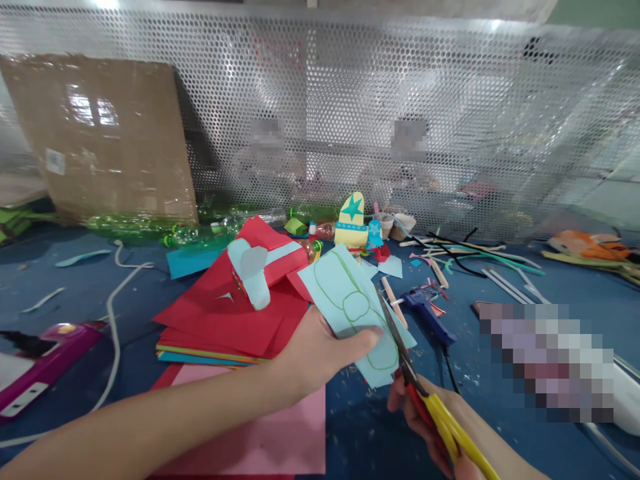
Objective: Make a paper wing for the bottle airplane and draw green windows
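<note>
Pinched in my left hand (333,347) is a sheet of light blue paper (327,270) with a rounded shape drawn on it in green line. My right hand (430,413) grips a pair of scissors (425,393) with yellow and red handles. Their dark blades lie along the right side of the blue paper, partly behind it or across its edge. Beyond my left hand, a small red craft plane (280,263) with light blue paper parts rests on a stack of red paper (215,327). A pink sheet (280,440) lies under my left forearm.
A blue glue gun (430,317) lies right of the paper. A purple power strip (45,367) and white cord are at left. Plastic bottles (195,237), a yellow paper craft (350,230) and thin strips (480,250) line the back, before a perforated metal panel (345,100) and cardboard (110,147).
</note>
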`<state>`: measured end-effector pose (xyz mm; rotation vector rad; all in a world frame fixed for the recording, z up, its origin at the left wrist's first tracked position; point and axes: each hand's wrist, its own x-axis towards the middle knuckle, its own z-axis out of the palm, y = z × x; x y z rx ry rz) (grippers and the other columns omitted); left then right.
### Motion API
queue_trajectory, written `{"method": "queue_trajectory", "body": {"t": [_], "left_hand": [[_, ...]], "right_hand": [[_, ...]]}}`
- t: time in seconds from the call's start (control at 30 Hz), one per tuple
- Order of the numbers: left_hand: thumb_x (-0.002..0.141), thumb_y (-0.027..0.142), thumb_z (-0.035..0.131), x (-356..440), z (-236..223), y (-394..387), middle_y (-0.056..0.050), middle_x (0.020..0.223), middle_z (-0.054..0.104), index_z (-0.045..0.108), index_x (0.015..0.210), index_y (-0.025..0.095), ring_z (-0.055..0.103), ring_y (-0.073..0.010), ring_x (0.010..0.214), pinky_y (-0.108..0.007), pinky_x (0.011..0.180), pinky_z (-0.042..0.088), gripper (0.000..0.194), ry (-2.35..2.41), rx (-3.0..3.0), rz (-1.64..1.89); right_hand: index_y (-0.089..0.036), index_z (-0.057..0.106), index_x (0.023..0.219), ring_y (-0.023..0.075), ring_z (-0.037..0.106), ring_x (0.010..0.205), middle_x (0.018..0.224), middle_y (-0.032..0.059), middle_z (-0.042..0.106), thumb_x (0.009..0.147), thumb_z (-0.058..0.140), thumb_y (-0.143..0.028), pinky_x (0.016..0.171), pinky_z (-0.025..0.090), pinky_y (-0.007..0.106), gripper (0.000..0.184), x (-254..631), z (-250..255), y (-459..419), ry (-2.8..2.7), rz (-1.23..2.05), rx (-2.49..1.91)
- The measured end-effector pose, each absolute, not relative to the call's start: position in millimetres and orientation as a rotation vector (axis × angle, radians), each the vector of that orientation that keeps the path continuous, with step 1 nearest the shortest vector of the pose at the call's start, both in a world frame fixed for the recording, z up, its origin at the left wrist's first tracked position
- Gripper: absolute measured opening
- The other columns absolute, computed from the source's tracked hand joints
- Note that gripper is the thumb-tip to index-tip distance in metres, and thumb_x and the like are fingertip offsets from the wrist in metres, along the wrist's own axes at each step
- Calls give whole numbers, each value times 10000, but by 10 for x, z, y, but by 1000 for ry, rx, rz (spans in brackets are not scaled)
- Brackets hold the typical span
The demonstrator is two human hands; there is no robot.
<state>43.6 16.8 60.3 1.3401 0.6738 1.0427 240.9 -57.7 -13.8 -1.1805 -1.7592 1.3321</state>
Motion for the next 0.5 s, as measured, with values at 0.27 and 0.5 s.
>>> {"method": "queue_trajectory", "body": {"t": [0.27, 0.5], "left_hand": [[748, 198, 692, 423, 580, 190, 10, 751, 662, 671, 775, 179, 594, -143, 712, -269, 720, 521, 39, 683, 1352, 1019], [815, 311, 689, 413, 553, 198, -4, 664, 665, 668, 734, 176, 603, -159, 622, -289, 632, 523, 158, 726, 1328, 966]], "right_hand": [[-214, 562, 959, 106, 277, 511, 671, -52, 353, 585, 335, -1030, 403, 297, 237, 926, 2463, -72, -527, -1780, 1407, -1132], [-207, 550, 976, 109, 268, 513, 661, -58, 330, 700, 346, -962, 428, 303, 240, 830, 2478, 131, -507, -1888, 1403, -1069]]}}
